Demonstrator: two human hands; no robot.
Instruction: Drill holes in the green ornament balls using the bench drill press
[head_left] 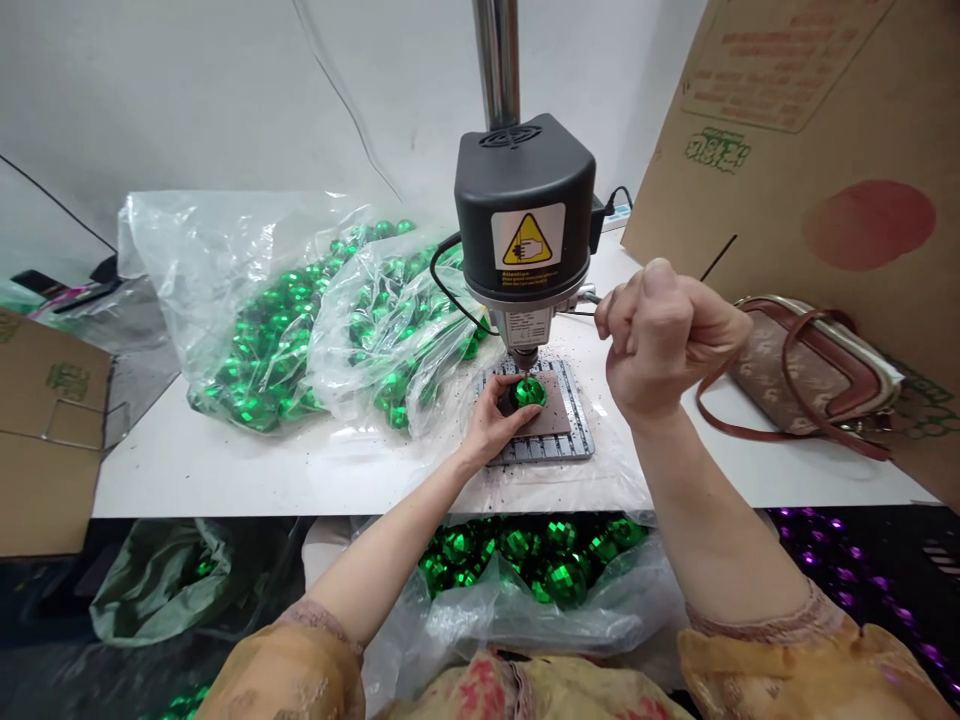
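A black bench drill press [523, 210] stands on a white table [225, 470]. My left hand [496, 418] holds a shiny green faceted ball [529, 392] on the brown pad of the slotted grey base plate [570, 440], right under the drill tip. My right hand [660, 335] is closed in a fist around the thin metal feed lever [583, 297] at the machine's right side.
Clear plastic bags of green balls [300, 320] lie left of the press. Another open bag of green balls [525, 570] sits below the table edge by my lap. A brown handbag [817, 370] and tilted cardboard [825, 150] stand at right; a cardboard box [45, 430] at left.
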